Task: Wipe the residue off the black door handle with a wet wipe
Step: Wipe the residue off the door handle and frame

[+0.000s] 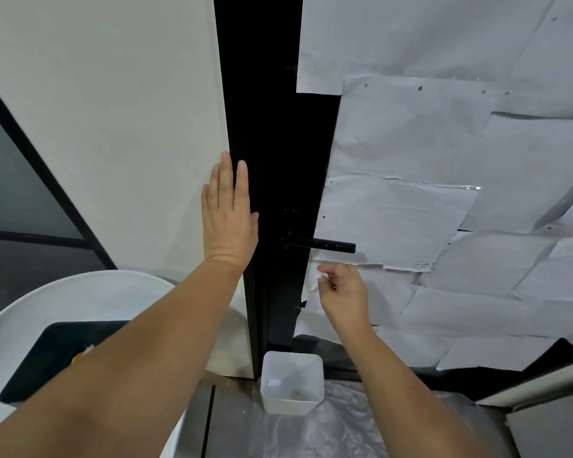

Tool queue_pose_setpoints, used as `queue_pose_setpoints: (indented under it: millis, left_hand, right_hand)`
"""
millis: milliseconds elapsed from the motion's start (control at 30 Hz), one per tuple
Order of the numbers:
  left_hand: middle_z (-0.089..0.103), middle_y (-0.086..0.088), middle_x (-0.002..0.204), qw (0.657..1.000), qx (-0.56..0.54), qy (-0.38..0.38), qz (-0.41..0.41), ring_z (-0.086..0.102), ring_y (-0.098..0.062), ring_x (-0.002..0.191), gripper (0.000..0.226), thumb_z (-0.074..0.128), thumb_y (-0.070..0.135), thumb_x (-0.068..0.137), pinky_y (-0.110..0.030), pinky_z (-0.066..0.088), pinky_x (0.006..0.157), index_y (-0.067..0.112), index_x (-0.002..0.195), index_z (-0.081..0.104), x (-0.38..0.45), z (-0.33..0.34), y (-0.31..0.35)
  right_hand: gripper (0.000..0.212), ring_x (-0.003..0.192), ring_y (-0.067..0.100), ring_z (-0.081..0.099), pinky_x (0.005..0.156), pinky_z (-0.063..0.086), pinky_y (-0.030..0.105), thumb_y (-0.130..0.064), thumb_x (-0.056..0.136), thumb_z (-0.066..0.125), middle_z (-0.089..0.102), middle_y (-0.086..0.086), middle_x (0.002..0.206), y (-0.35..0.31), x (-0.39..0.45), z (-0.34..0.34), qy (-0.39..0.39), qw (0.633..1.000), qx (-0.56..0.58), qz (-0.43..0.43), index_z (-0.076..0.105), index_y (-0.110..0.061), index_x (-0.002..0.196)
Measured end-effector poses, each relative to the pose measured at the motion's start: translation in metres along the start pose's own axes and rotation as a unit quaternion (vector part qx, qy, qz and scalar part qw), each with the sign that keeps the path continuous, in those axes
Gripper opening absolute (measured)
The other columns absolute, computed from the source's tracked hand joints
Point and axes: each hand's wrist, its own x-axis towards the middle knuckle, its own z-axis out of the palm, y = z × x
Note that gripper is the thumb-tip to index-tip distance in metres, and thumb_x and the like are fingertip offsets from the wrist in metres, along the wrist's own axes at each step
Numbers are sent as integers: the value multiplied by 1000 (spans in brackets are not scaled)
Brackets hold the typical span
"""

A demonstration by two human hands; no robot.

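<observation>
The black door handle (325, 245) juts out to the right from a black door frame (272, 143), with small pale specks along its bar. My left hand (229, 213) lies flat with straight fingers across the edge where the white wall meets the black frame, left of the handle. My right hand (343, 290) hovers just below the handle, its fingers curled and pinching a small white wet wipe (321, 276). Most of the wipe is hidden inside the fingers.
White paper sheets (444, 193) are taped over the door to the right. A white square bin (291, 381) stands on the plastic-covered floor below the handle. At lower left a round white table (47, 292) carries a dark tray (63, 342).
</observation>
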Motion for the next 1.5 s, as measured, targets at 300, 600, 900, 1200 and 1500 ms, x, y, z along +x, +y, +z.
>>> queue_pose_setpoints:
  millis: [300,600,900,1200,1500]
  left_hand:
    - [9,-21,163,999,5,39,-8,7,-35,151,93,63,11,83,-54,15,123,8,156,7,2,9,4]
    - [29,-34,152,992,27,124,23,17,-41,144,86,61,15,75,-62,16,117,3,148,16,4,35,-7]
    - [36,-42,143,983,10,179,42,21,-46,137,79,62,12,75,-65,16,114,3,141,20,7,55,-13]
    - [41,-42,139,974,5,223,40,28,-49,133,72,62,11,81,-62,17,113,-2,138,21,7,65,-14]
    - [44,-41,137,971,28,234,44,37,-54,130,65,60,12,81,-55,6,116,-10,137,36,7,69,-17]
  right_hand:
    - [17,70,8,54,66,42,6,-3,83,56,50,-3,95,79,-33,28,-88,983,-152,58,64,-17,91]
    - [25,80,21,52,79,38,17,4,80,48,47,3,99,149,-50,68,-183,957,-192,122,69,-9,86]
    - [27,85,27,59,77,48,29,-1,81,47,52,9,108,197,-42,102,-217,937,-231,148,70,-12,89]
    - [26,91,31,58,79,50,33,-2,80,47,53,9,104,216,-42,122,-227,932,-234,158,69,-15,85]
    - [48,115,26,56,96,44,26,4,80,47,62,8,124,228,-33,124,-268,919,-243,160,64,-13,121]
